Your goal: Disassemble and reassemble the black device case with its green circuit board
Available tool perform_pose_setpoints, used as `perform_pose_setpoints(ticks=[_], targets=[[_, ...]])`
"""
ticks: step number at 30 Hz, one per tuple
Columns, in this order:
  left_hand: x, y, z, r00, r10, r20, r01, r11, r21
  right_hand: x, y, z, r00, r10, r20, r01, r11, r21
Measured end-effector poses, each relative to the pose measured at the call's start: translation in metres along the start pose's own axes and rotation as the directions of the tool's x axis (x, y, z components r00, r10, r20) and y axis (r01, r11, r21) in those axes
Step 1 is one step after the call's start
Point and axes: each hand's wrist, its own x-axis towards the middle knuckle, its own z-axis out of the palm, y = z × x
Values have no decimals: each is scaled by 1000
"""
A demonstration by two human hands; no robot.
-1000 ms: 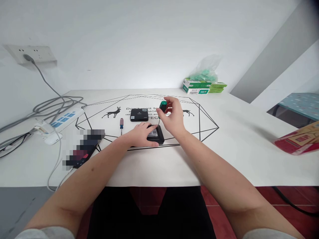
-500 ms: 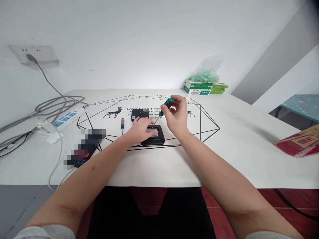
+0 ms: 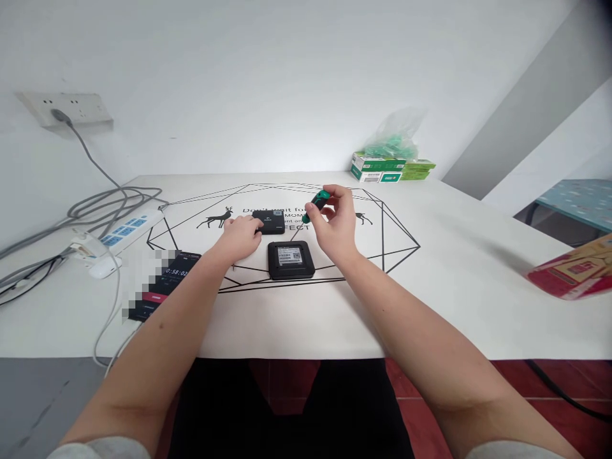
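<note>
My right hand (image 3: 337, 220) is closed around the handle of a green and black screwdriver (image 3: 315, 205). Its thin shaft slants down to the back edge of a flat black device (image 3: 291, 273), which lies on the table with a white printed label (image 3: 289, 255) facing up. My left hand (image 3: 239, 236) is away from that device, palm down, its fingers stretched out to the left edge of a black square cover (image 3: 268, 222). Whether the fingertips touch the cover, I cannot tell. Below this hand only the tip of a small screwdriver seems to show; its handle is hidden.
A phone (image 3: 167, 280) with a running timer lies by my left forearm. A white power strip (image 3: 131, 229) and coiled grey cables (image 3: 115, 197) are at the left. Green and white boxes (image 3: 380, 167) stand at the back wall. A red package (image 3: 574, 271) sits at the right.
My left hand has come off the black device and moved left to the cover's edge, over the small screwdriver. The device's label is uncovered now. My right hand has hardly moved.
</note>
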Motion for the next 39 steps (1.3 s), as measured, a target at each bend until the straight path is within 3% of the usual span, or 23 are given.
perform_pose_setpoints(ticks=[2, 4, 5, 7, 14, 20, 31, 39], targets=[[-6, 1, -6, 995, 69, 79, -60, 992, -108, 0, -1, 0, 1000, -8, -5, 8, 1000, -4], [-12, 5, -10, 949, 154, 276, -111, 980, -166, 0, -2, 0, 1000, -18, -12, 18, 1000, -7], [-15, 8, -11, 918, 172, 357, -128, 981, -144, 0, -2, 0, 1000, -22, -11, 22, 1000, -10], [-20, 16, -11, 899, 171, 403, -145, 985, -94, 0, -3, 1, 1000, -22, -6, 22, 1000, -15], [-23, 43, 10, 895, 321, 310, -272, 943, -192, -2, -3, 3, 998, -31, 57, 32, 999, -21], [-21, 42, 31, 872, 409, 269, -371, 911, -181, -4, -5, 2, 991, -51, 121, 57, 997, -47], [-18, 35, 38, 842, 420, 338, -350, 903, -249, -4, -6, 2, 988, -59, 142, 70, 995, -70], [-18, 36, 38, 835, 428, 346, -358, 900, -249, -6, -8, 1, 967, -79, 240, 92, 995, -43]])
